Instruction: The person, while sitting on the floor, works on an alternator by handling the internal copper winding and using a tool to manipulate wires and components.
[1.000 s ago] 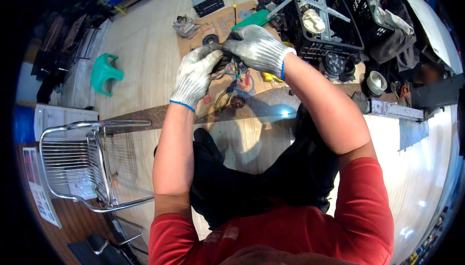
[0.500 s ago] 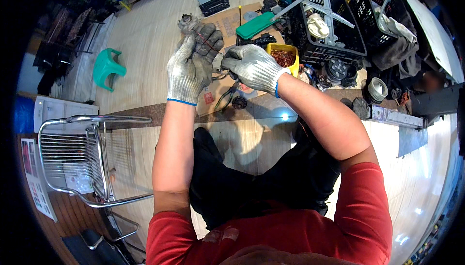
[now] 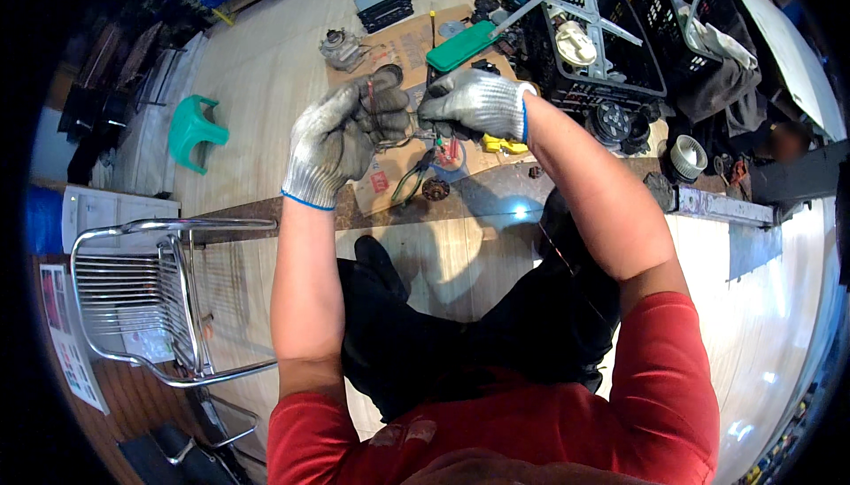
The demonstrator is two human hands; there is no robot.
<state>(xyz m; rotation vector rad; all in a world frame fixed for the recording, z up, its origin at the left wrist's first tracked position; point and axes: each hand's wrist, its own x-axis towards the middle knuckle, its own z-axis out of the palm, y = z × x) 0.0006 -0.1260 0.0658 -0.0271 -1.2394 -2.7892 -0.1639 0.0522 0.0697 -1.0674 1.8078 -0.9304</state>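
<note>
Cardboard print (image 3: 380,182), seemingly illegible

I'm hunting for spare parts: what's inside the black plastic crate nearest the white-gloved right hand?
The crate holds a round cream plastic part and crossed grey metal bars. Whatever lies directly beneath them is covered.

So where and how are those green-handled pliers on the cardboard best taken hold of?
Probably the pliers are best taken by their handles, from the person's side: they lie with handles splayed toward the person and the nose pointing away.
</note>
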